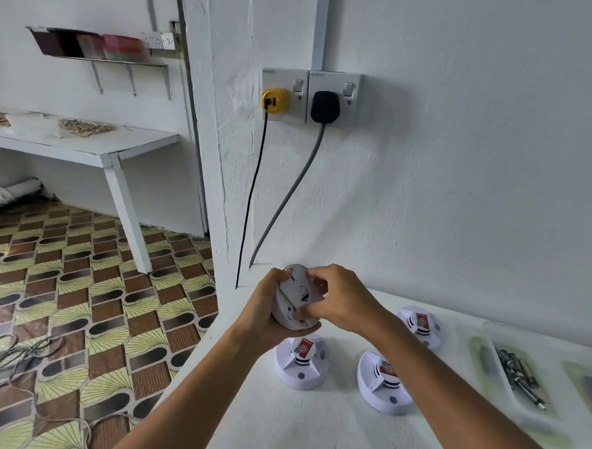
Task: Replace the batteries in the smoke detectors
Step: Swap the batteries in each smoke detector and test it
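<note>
Both hands (pixel 318 301) grip detector (pixel 296 293) above three others (pixel 301 360).

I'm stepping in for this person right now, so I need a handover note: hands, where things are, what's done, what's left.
Left hand grips the held detector from the side, above the table edge.
Right hand has its fingers curled on that detector's back plate, which seems partly parted.
Three detectors sit on the table, apparently untouched.
A tray of what look like batteries lies to the right.
Done: none visibly. Left: all four.
</note>
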A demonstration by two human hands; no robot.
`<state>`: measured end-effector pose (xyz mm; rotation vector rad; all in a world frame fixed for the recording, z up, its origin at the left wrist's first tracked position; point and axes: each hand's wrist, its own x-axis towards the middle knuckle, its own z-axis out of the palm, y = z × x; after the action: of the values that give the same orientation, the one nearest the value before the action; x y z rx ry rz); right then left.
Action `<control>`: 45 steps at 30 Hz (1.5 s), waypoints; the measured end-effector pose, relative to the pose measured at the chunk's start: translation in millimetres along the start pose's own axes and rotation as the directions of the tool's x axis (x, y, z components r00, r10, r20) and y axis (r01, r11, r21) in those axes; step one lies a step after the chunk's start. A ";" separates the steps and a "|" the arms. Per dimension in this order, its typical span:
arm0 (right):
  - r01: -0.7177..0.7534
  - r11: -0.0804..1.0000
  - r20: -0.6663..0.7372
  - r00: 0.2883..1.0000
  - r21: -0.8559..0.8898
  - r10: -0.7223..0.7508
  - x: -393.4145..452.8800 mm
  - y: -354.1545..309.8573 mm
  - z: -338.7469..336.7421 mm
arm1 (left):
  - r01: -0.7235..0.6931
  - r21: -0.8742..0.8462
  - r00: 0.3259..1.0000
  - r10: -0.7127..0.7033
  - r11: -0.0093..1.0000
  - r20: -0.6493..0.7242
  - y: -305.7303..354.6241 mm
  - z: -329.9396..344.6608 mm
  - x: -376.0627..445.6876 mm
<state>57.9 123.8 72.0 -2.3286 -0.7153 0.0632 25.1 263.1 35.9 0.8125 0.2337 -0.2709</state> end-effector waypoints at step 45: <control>-0.093 0.951 -0.076 0.990 0.295 0.121 10.4 8.9 11.7 | -0.014 0.131 0.958 0.051 0.991 -0.283 -0.1 14.8 2.3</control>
<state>68.3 130.7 59.0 -2.0708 -0.4958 0.1014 28.7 251.8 44.9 0.9824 0.4777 -0.1368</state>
